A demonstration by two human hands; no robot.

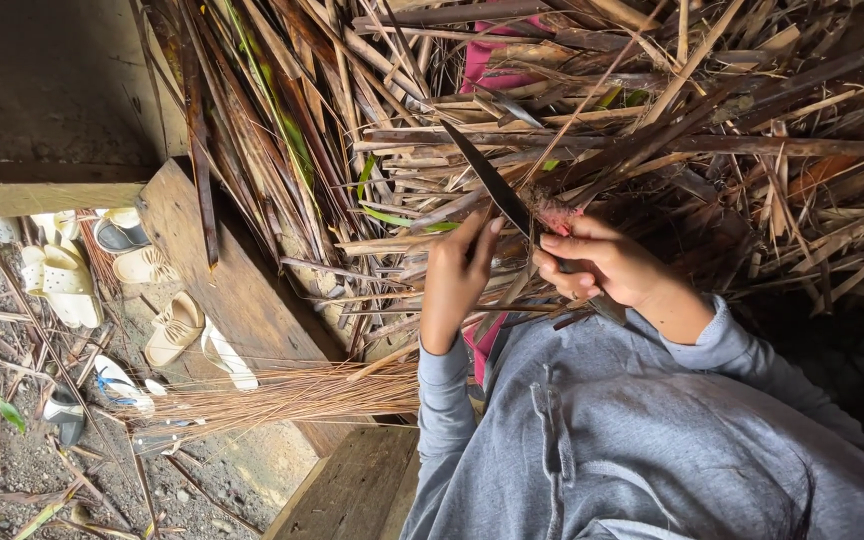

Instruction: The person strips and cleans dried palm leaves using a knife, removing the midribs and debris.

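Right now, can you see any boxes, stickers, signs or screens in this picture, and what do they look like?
None in view: no package, label, sign or screen.
What shows instead: the left hand and the right hand with a long dark knife blade, over a heap of dry brown palm leaves.
Pale sandals lie on the gravel ground at the left, with no writing that can be made out.

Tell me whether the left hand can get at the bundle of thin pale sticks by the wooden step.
Probably yes. The left hand is at the knife blade, and the bundle of thin sticks lies just below its forearm, uncovered, though that hand seems occupied with a leaf strip.
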